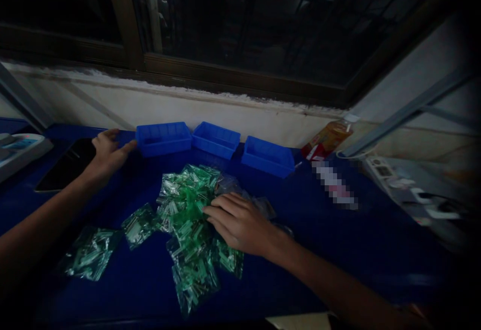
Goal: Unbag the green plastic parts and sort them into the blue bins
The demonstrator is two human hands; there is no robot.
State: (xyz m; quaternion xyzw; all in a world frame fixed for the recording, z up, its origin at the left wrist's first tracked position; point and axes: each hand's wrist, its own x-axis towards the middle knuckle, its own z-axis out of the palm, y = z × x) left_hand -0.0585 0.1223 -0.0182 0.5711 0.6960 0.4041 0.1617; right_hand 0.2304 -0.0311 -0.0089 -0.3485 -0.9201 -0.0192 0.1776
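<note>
Pile of clear plastic bags (190, 230) with greenish sticks and small metal-looking bits, mid-worktop (330, 260), in front of the person. Right hand (240, 222) on the pile's right side, palm down, fingers bent with their tips over the green bags; pile runs left of and below the fingertips — can't tell whether they're clamped on a bag or only resting. Left hand (107, 152) well apart from the pile, up and to the left, fingers spread with nothing between them; one reaches right beside the left blue tray (164, 147), contact unclear. Two bags lie left of the pile: near bag (139, 225) at its edge, outer bag (92, 253) separate, both out of reach of either hand's fingers. Middle blue tray (213, 147) and right blue tray (267, 162) continue the row behind the pile — dark flat device (69, 165) beside left wrist, bottle (334, 135) back right.
</note>
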